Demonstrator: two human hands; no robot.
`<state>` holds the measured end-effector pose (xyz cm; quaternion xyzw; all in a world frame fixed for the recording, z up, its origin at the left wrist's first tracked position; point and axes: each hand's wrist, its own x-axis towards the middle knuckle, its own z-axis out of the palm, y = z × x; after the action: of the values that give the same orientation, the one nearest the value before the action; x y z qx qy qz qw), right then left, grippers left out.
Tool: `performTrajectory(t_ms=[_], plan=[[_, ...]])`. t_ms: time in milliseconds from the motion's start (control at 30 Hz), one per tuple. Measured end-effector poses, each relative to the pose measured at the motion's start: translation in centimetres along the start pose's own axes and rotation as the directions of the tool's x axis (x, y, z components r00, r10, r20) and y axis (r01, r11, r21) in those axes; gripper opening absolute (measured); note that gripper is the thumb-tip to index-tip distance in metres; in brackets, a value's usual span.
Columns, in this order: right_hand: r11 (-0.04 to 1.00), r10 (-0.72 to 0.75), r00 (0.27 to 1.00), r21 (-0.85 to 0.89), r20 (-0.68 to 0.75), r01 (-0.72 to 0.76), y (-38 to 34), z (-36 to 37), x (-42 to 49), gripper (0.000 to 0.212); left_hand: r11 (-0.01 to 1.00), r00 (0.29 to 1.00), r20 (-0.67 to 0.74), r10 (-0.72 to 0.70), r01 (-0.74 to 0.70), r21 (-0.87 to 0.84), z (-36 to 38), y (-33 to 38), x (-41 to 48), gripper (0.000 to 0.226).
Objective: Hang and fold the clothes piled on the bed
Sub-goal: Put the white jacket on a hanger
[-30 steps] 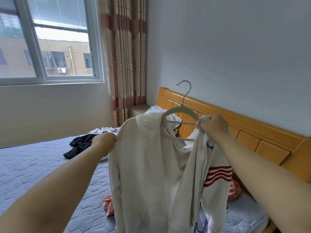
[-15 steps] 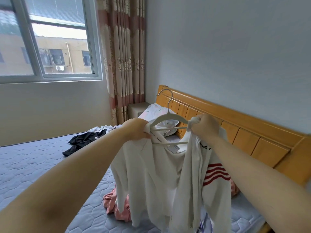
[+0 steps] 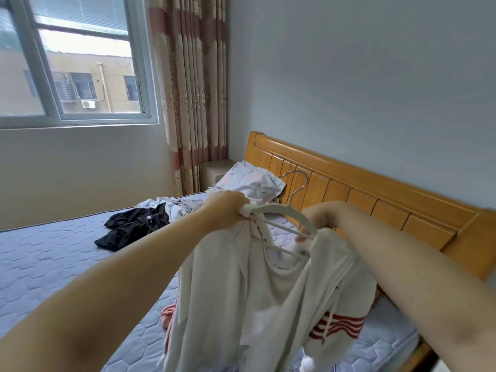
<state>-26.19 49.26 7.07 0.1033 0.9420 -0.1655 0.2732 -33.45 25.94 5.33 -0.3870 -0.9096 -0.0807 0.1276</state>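
- Two hands worked the white hoodie [image 3: 241, 291], held up over the bed [image 3: 53, 264].
- My left hand [image 3: 225, 208] clenched the left end of the hanger [image 3: 284, 213] together with bunched fabric.
- My right hand [image 3: 319, 218] curled its fingers [image 3: 302, 236] around the hanger's right end at the hoodie's shoulder.
- Dark clothes [image 3: 131, 226] lay on the mattress nearby.

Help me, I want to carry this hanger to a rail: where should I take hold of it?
Grip the hanger at the neck just below its metal hook, coming from above. The hook stands free over the white sweater, and both shoulder ends are taken.
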Motion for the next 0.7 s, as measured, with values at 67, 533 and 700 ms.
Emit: performTrajectory(t_ms=[67,533,700], plan=[[0.981,-0.105,0.976,0.141,-0.191,0.133,0.0,-1.0,0.3,0.026,0.999,0.996,0.082,0.036,-0.033,-0.037,0.1,-0.7,-0.2,0.023],[0.989,-0.145,0.889,-0.097,-0.433,0.114,-3.8,-5.5,0.2,0.025,0.947,0.995,0.076,-0.071,0.091,-0.307,0.9,0.6,-0.5,0.010],[0.942,-0.134,0.833,0.193,-0.537,0.276,-1.0,-4.6,0.2,0.030,0.936,0.984,0.020,-0.178,0.175,-0.304,0.4,-0.6,0.1,0.013]])
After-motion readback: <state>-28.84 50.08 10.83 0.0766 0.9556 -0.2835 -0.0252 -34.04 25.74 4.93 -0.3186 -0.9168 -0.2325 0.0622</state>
